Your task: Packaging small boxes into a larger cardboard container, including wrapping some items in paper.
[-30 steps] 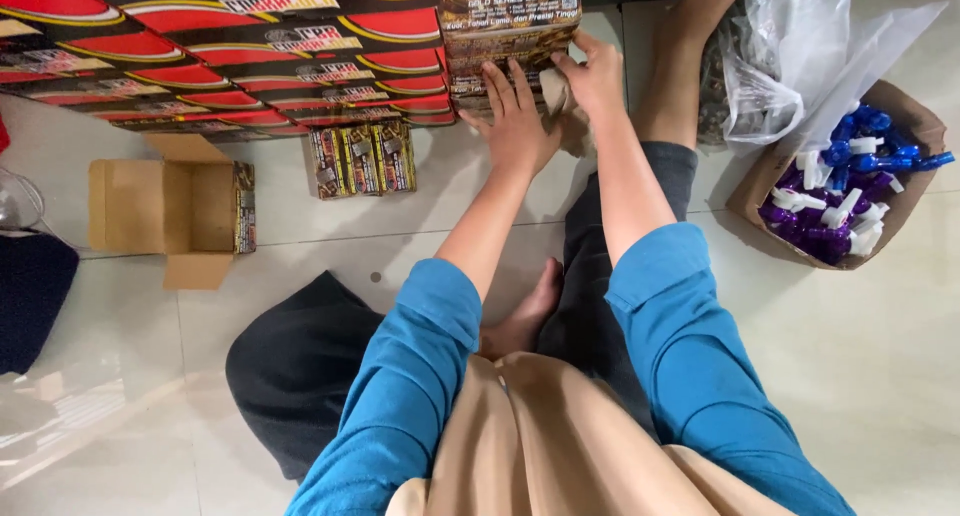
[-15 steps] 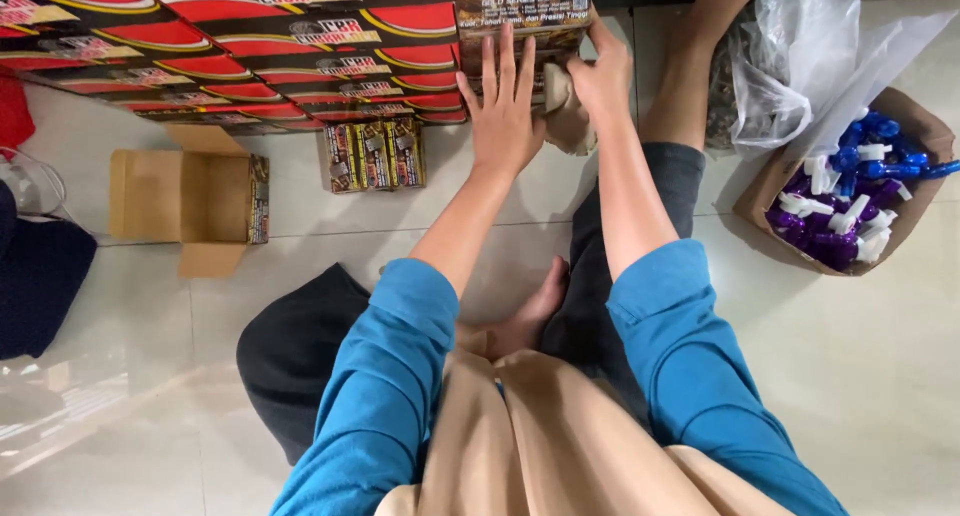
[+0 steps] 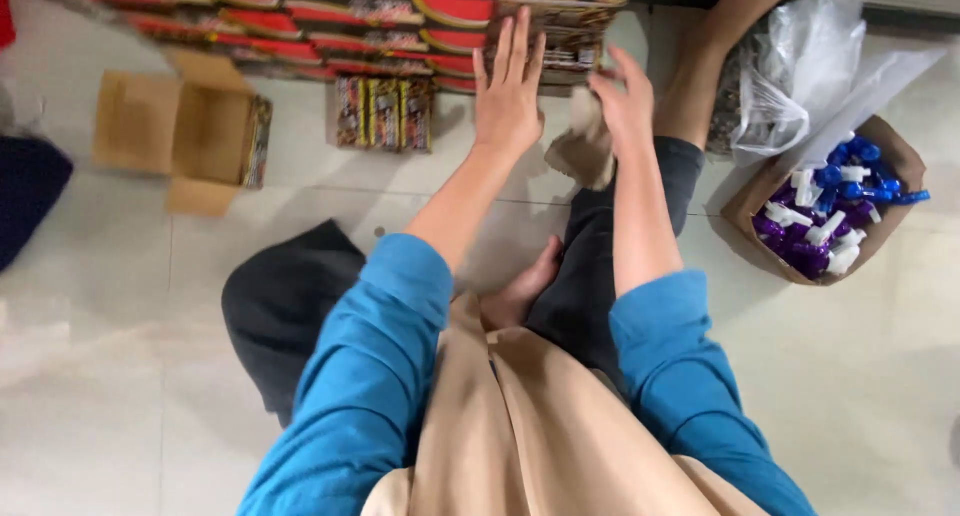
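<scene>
the left hand (image 3: 508,94) is being held flat and open, fingers spread and pressed against the side of a stack of printed cartons (image 3: 563,16) at the top of the view. the right hand (image 3: 625,101) is being held half open, its fingers curled loosely around a crumpled brown piece of paper or card (image 3: 578,148) that is hanging just below the stack — how firmly it is gripped cannot be told.

the stack is being seen at the upper middle, against a long row of red and black boxes (image 3: 300,21) that is lying along the floor edge. its cartons are rectangular, of thin glossy card, printed in dark brown with small busy patterns, and piled squarely one on another. the brown piece looks matt, soft and creased, with torn uneven edges.

just left of the left hand a small pack with yellow and dark stripes (image 3: 384,113) is lying flat on the pale, shiny floor tiles (image 3: 120,326). further left an open cardboard box (image 3: 175,131) is standing with its flaps folded out, plain and dull brown. to the right a crinkled clear plastic bag (image 3: 800,71) is resting beside a brown carton (image 3: 890,156) that is being filled by purple and blue spray bottles (image 3: 815,231) with white tops — smooth, hard plastic. blue sleeves and a tan garment are being worn.
</scene>
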